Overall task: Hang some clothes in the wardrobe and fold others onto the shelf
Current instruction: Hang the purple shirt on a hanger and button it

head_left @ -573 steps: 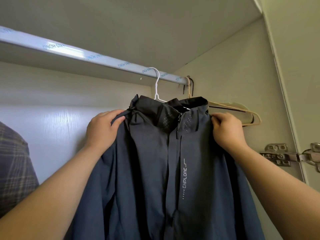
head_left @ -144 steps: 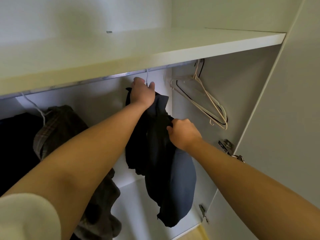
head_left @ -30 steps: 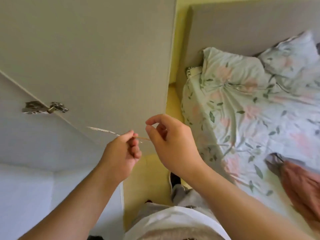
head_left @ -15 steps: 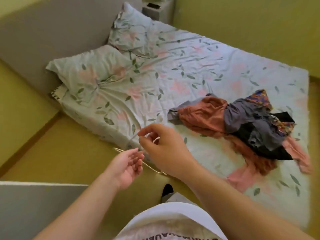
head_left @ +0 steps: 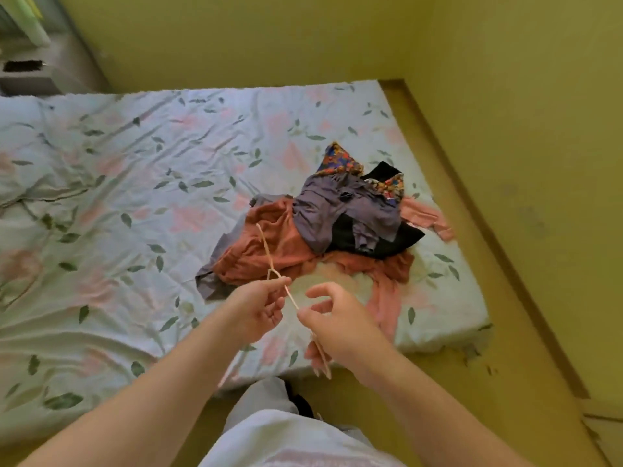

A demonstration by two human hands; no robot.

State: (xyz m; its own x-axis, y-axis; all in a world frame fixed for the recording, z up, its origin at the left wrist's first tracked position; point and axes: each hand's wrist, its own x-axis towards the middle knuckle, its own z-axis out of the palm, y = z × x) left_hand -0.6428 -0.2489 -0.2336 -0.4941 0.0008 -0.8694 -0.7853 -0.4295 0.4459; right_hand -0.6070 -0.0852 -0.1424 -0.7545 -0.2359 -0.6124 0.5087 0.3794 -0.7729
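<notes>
Across the frame's middle lies your floral-sheeted bed (head_left: 118, 197); right of centre on it, a rumpled heap of rust, purple, black and pink clothes (head_left: 323, 224). Lower centre, your left hand (head_left: 256, 308) pinches the thin beige hanger (head_left: 269, 264), your right hand (head_left: 337, 321) grasps its lower end.

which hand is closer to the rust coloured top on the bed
Left. The left hand, pinching the hanger, sits just below the rust top's near edge. The right hand is lower and further right, over bare sheet.
</notes>
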